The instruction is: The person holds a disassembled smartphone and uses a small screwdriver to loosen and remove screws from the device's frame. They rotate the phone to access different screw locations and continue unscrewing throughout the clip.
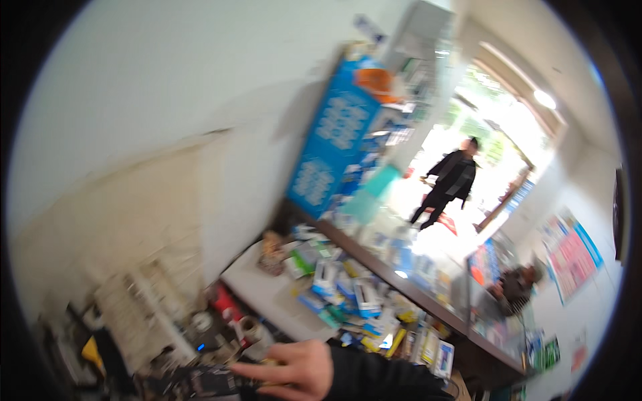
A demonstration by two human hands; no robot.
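My right hand (301,371) reaches in at the bottom centre, with a black sleeve (388,375) running off to the right. Its fingers point left, stretched out and a little apart, and I make out nothing held in them. The fingertips are at the edge of a dark, cluttered object (200,384), too blurred to name; whether they touch it I cannot tell. Just beyond the hand stands a pale roll (253,330), beside a red object (226,304). My left hand is out of view.
Many small boxes (368,297) crowd the bench beside a grey-white surface (267,287). A glass counter (428,267) runs behind them, below a blue printed panel (334,134). One person (455,174) in black stands by the bright doorway; another (515,291) is beyond the counter.
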